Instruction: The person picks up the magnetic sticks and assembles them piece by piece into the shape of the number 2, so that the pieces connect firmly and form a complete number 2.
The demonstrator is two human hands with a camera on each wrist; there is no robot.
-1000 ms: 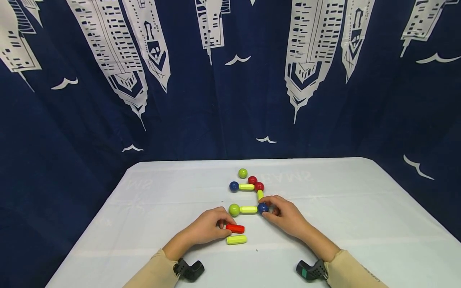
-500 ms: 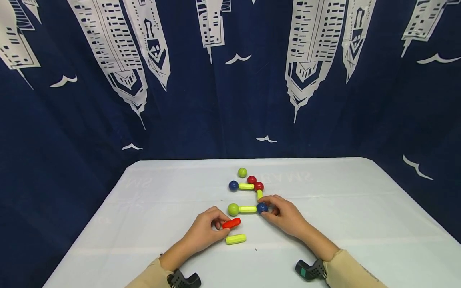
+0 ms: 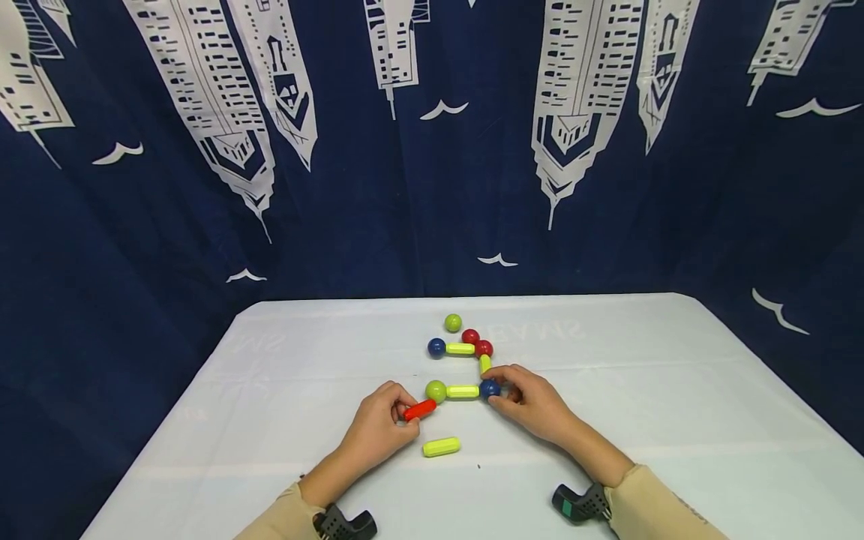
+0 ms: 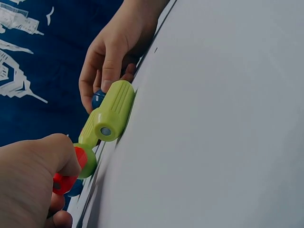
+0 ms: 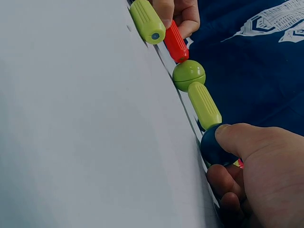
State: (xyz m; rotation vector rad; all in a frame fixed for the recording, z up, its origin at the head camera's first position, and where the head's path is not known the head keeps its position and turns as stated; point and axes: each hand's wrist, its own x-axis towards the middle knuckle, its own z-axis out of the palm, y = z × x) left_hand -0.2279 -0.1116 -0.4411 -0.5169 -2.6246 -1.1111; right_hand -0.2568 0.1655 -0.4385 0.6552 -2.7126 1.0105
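Observation:
My left hand (image 3: 380,422) pinches a red magnetic rod (image 3: 420,409) by its near end. The rod's far end meets the green ball (image 3: 436,391), as the right wrist view also shows. From that ball a yellow-green rod (image 3: 462,391) runs right to a blue ball (image 3: 490,389). Thumb and fingers of my right hand (image 3: 535,401) hold this blue ball. Another yellow-green rod (image 3: 485,364) leads from near it back to a red ball (image 3: 483,349), its near end hidden by the fingers. A loose yellow-green rod (image 3: 441,447) lies in front of the left hand.
Farther back, a yellow-green rod (image 3: 460,349) joins the red ball to a second blue ball (image 3: 436,347). Another red ball (image 3: 470,337) touches the first, and a lone green ball (image 3: 453,322) sits behind. The white table (image 3: 607,360) ends at a dark blue patterned cloth (image 3: 405,210).
My left hand has lifted the red rod from beside the loose yellow-green rod, tilted it, and brought it back and left to the green ball. The right hand stays on the blue ball.

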